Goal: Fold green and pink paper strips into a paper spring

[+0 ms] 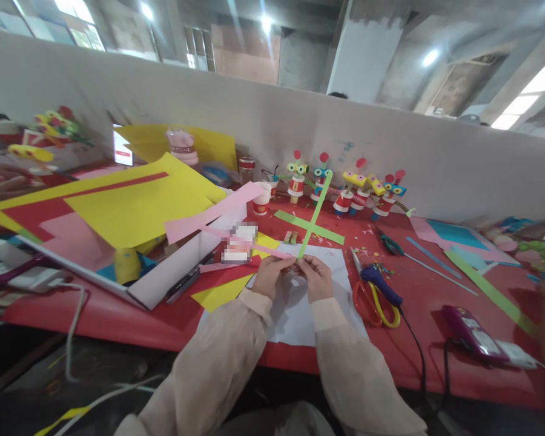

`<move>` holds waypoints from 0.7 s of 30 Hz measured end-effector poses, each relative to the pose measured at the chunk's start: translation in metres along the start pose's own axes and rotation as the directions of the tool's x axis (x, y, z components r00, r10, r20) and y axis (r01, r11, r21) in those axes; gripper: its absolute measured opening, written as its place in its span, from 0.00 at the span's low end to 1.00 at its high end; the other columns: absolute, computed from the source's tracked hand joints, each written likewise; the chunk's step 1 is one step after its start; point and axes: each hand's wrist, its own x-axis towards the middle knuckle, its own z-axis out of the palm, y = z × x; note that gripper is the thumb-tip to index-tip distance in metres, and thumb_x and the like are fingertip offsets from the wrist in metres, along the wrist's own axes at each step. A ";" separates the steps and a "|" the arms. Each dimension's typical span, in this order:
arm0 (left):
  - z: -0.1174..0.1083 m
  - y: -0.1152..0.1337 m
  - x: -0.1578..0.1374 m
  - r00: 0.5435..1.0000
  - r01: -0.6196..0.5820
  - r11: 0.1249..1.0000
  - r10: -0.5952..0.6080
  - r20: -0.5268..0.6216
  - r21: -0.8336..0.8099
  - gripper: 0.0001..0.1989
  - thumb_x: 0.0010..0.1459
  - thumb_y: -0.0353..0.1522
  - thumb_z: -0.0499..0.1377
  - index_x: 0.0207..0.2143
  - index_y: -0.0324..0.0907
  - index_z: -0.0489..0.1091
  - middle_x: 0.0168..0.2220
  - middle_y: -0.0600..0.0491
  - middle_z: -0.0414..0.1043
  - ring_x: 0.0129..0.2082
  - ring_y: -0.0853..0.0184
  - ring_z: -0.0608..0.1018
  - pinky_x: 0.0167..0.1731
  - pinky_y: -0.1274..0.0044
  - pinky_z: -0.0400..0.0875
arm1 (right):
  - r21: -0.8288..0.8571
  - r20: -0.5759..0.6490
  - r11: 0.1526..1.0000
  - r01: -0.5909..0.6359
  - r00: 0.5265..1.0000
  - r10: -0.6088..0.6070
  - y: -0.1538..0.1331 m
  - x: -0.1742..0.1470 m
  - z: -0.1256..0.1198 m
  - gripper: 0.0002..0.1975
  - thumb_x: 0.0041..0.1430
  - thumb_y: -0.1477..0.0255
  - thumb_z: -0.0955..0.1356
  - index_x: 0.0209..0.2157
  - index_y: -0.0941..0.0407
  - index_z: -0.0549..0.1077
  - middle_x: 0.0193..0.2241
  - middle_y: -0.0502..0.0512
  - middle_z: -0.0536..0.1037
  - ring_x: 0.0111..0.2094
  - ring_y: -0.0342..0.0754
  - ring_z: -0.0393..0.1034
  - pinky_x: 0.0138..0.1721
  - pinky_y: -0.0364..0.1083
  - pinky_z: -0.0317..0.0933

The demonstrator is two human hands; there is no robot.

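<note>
Close together over a white sheet (293, 318), my left hand (271, 275) and my right hand (315, 277) meet with their fingertips pinched. A narrow pink paper strip (272, 249) runs from the left into my left fingers. Between my right fingers is the near end of a light green paper strip (317, 212), which stretches away toward the back of the table. Where the two strip ends meet, my fingers hide the details. Another green strip (333, 236) crosses beneath the first one. Small folded paper pieces (291, 237) lie just beyond my hands.
Scissors (361, 284) and a blue-handled tool with a cord (381, 284) lie right of the sheet. Paper-cup figures (296, 181) line the back wall. Coloured paper (149, 209) piles up at left; a purple device (472, 333) sits at right. Parts of other people's hands (2, 181) show at both edges.
</note>
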 end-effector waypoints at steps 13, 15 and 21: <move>-0.001 0.001 0.000 0.999 -0.031 0.988 0.035 -0.019 0.151 0.11 0.35 0.34 0.68 0.20 0.36 0.73 0.19 0.54 0.68 0.20 0.73 0.66 0.23 0.78 0.59 | -0.162 -0.043 0.974 0.160 0.985 -0.169 -0.002 -0.001 0.001 0.10 0.44 0.64 0.70 0.27 0.56 0.74 0.18 0.48 0.74 0.20 0.43 0.66 0.25 0.43 0.64; -0.003 0.001 0.000 0.999 -0.030 0.975 0.035 -0.016 0.220 0.11 0.35 0.34 0.68 0.19 0.36 0.72 0.17 0.55 0.66 0.19 0.74 0.64 0.21 0.79 0.56 | -0.161 -0.053 0.974 0.160 0.984 -0.170 -0.002 -0.001 0.000 0.09 0.44 0.65 0.70 0.27 0.56 0.75 0.17 0.47 0.73 0.19 0.42 0.66 0.25 0.43 0.63; -0.004 0.004 0.001 0.997 -0.037 0.993 0.043 -0.057 0.111 0.10 0.35 0.33 0.68 0.20 0.37 0.73 0.18 0.55 0.68 0.20 0.75 0.65 0.24 0.79 0.59 | 0.014 0.052 0.992 0.127 0.990 -0.128 0.000 -0.002 -0.001 0.11 0.46 0.66 0.69 0.31 0.56 0.76 0.23 0.50 0.77 0.23 0.44 0.69 0.27 0.45 0.64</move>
